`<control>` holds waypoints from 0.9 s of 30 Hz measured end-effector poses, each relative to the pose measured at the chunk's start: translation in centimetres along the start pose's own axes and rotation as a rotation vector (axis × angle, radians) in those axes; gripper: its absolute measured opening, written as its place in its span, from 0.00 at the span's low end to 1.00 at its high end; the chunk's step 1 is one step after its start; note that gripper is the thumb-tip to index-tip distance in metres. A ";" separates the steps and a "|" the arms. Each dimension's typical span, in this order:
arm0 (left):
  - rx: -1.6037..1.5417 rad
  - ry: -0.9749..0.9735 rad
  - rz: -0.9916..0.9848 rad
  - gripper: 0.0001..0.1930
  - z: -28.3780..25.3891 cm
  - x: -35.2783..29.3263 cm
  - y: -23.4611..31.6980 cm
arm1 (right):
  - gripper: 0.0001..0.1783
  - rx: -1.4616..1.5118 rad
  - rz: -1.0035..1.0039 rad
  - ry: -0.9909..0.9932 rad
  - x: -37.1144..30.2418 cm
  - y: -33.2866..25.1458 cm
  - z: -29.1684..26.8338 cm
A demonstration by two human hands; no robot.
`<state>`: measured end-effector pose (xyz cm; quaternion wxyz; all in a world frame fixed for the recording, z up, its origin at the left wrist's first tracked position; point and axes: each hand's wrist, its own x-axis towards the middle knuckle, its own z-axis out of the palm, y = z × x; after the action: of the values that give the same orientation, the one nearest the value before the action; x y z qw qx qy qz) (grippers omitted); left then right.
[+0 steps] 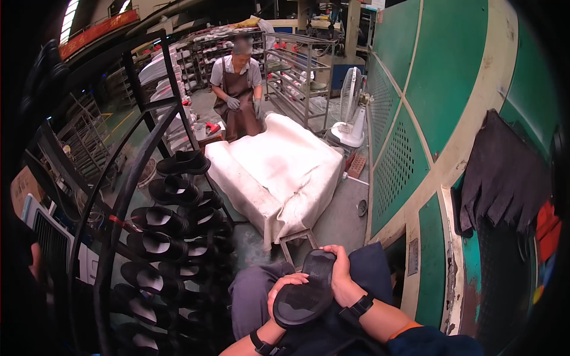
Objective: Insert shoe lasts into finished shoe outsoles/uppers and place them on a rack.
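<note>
Over my lap I hold a black shoe sole (306,291), its broad end toward me and its narrower end pointing away. My left hand (284,291) wraps the left edge, thumb and fingers pressed to it. At the far end on the right, my right hand (341,270) grips the rim. Duller and shinier patches show on the sole's upturned face. Whether an upper is attached underneath is hidden.
A rack of black shoes (159,249) stands close on my left. Ahead is a cloth-covered block (267,172), with a gloved person (240,89) beyond it. A white fan (350,113) and green machine panels (439,71) line the right, where dark gloves (504,172) hang.
</note>
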<state>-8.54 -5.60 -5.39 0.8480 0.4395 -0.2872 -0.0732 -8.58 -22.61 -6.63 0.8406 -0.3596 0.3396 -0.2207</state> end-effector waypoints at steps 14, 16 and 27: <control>-0.072 -0.013 -0.009 0.31 -0.4 -0.2 -0.2 | 0.12 -0.036 -0.001 -0.022 -0.7 -0.5 -0.1; -0.079 -0.007 -0.009 0.31 -0.4 -0.3 -0.3 | 0.12 -0.015 0.024 -0.018 -0.6 -0.4 -0.2; 0.107 -0.190 0.193 0.36 0.2 1.6 3.9 | 0.14 0.050 0.023 -0.134 -2.6 -1.9 1.7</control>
<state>-7.88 -4.03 -1.58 0.7954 0.4454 -0.4106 -0.0173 -9.33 -21.43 -3.30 0.8727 -0.3485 0.2812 -0.1947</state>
